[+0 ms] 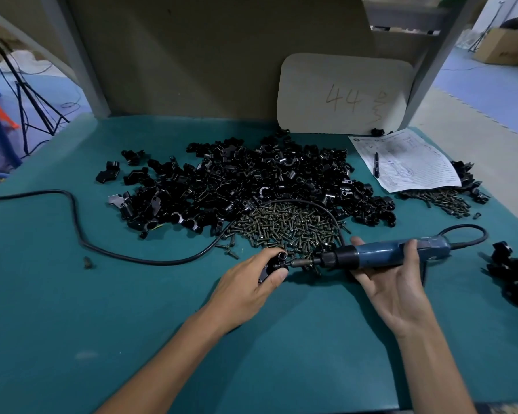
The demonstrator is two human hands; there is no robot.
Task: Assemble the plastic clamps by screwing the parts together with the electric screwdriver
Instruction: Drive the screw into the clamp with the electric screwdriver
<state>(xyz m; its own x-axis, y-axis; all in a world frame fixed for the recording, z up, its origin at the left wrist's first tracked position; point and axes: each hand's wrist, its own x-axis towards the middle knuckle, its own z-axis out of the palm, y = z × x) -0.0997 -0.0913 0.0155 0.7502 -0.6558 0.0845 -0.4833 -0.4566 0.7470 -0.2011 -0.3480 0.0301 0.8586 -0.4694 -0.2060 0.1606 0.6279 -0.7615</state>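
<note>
Gripping a black plastic clamp (274,265) between thumb and curled fingers, the left hand (251,282) holds it low over the middle of the teal table (72,309), where the bit of the blue electric screwdriver (386,252) meets it from the right. The right hand (392,282) cradles the level screwdriver from below, fingers wrapped over its body. Just behind lie a heap of screws (284,225) and a larger pile of black clamp parts (251,177), with a printed sheet (407,159) and pen (376,164) at the far right.
</note>
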